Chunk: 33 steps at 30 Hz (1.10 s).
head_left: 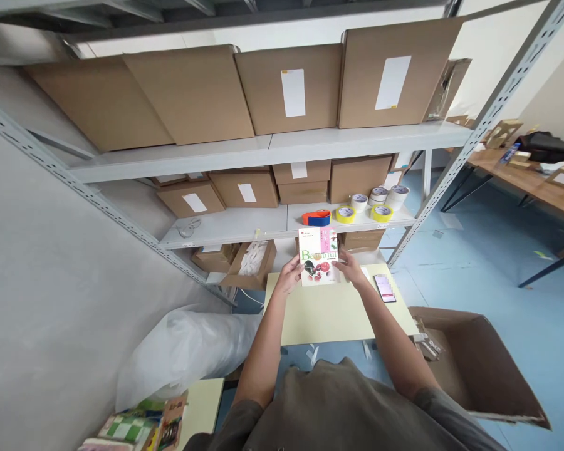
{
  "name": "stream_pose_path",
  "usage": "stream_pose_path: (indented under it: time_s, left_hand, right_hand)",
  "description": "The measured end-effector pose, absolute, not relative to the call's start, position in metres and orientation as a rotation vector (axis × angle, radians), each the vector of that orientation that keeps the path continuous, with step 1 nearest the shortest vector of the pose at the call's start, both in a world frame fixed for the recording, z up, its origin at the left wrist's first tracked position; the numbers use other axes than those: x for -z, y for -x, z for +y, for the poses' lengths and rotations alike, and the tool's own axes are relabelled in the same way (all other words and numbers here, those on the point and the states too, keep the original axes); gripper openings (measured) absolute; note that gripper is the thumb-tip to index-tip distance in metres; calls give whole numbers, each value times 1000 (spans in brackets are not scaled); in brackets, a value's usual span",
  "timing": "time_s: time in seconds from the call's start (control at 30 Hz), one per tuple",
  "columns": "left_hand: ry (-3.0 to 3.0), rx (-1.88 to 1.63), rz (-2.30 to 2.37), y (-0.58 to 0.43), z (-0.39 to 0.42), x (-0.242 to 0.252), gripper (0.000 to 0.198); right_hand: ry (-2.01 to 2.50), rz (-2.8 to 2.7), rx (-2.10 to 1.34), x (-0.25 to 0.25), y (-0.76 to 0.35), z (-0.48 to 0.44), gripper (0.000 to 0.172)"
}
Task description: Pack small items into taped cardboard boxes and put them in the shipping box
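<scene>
A book [318, 257] with a white cover, a pink strip, the word "Beautiful" and pictures of fruit is held up in front of me, cover facing me. My left hand [289, 274] grips its left edge, and my right hand [349, 268] grips its right edge. Below the book lies a pale yellow table [329, 316]. On that table, right of my right hand, rests a phone [385, 288] with its screen lit. Parts of my fingers are hidden behind the book.
A metal rack [282, 150] ahead carries cardboard boxes [291, 94], tape rolls [345, 215] and an orange-blue tape dispenser [316, 218]. To the right stands an open carton [479, 363]. A white plastic bag [188, 351] and several books [131, 429] are at left.
</scene>
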State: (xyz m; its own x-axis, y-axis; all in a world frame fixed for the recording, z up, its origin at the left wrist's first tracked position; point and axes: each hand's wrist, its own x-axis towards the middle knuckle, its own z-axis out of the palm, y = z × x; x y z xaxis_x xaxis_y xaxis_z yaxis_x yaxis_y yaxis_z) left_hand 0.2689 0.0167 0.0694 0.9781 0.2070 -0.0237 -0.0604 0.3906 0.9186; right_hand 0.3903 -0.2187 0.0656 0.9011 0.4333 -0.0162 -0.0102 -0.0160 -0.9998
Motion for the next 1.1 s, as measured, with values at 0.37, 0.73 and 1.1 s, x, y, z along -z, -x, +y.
stream_pose_path:
  time_s: [0.37, 0.73, 1.1]
  left_hand:
    - [-1218, -121, 380, -266, 51, -16, 78]
    - [-1185, 68, 765, -267, 40, 134, 66]
    - [-1301, 211, 961, -244, 3, 193, 39]
  right_hand:
    - [1314, -291, -709, -44, -388, -211, 55]
    - [1486, -2, -900, 123, -386, -192, 55]
    - [1686, 324, -871, 220, -353, -211, 69]
